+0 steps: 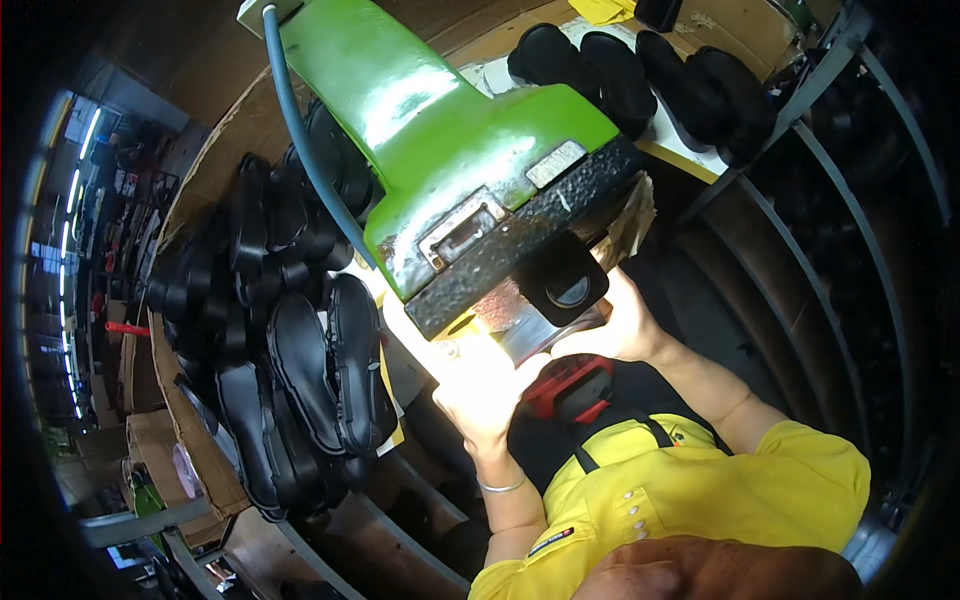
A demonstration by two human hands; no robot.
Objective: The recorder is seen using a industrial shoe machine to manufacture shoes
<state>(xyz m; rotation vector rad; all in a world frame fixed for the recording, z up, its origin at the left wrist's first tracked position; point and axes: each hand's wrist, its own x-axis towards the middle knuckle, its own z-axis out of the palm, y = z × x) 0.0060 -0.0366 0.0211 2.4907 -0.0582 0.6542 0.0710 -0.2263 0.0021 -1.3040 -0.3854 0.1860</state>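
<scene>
A green machine head (450,130) with a dark, rough lower edge hangs over my hands. My left hand (475,385), washed out by bright light, is under its near left side with the thumb pointing inward. Opposite it, my right hand (625,325) curls beside a black block with a round shiny face (568,287). Both thumbs come close together at a greyish edge (540,338) below the machine head. What the fingers grip is mostly hidden by the machine and the glare. A torn piece of brown paper or card (630,225) sticks out above my right hand.
Black shoe soles (300,370) are heaped in a cardboard box (168,350) at the left. More black soles (585,75) lie on a pale surface behind the machine. A blue-grey hose (295,150) runs down its left side. Metal rack bars (830,250) stand at the right.
</scene>
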